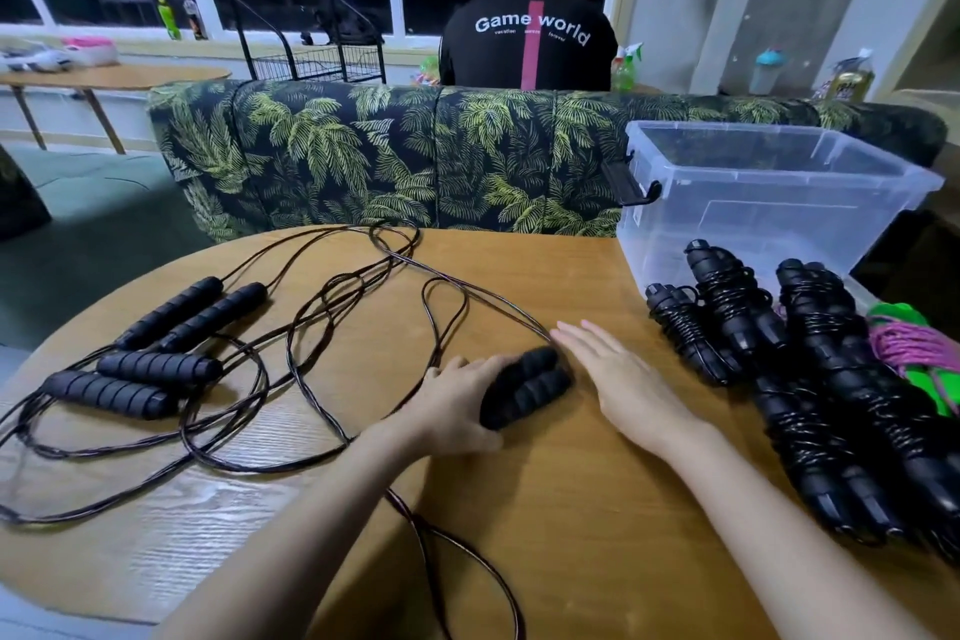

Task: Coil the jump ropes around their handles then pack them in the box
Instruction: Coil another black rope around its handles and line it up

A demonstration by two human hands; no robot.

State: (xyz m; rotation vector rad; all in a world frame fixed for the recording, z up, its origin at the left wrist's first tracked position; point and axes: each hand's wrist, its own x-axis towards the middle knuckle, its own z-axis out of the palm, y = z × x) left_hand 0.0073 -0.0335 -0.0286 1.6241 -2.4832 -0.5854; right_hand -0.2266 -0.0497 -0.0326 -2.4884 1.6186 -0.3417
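Left hand (457, 403): fingers curled round a pair of black foam handles (527, 387), held side by side and resting on the round wooden table (571, 509). Right hand (618, 377): flat, palm down, fingers straight, holding nothing, just right of that pair. Its fingertips lie next to where the rope leaves the handles; contact with the rope cannot be told.

Far left of table: four more foam handles, uncoiled. Upper two handles (197, 312) lie parallel and touching. Lower two handles (135, 382) lie near them, closer to the table edge.

Left to centre: loose dark rope (311, 327) spread in overlapping loops from the left edge to the far edge. One strand runs under the left forearm and loops off the near edge.

Right of the hands: black bundles already wound, rope wrapped round paired handles. Small bundle (685, 333) nearest the right hand. Larger wound bundles (831, 379) stacked beside it and running down towards the near right edge. All lie on the table, outside the box.

Far right: green and pink rope bundle (919, 348), partly hidden by the black ones.

Back right: clear plastic box (727, 224), lid off, black latch (631, 187) on its left end. It stands behind the wound bundles, the farthest bundle at its front wall.

Behind the table: leaf-print sofa (363, 156).
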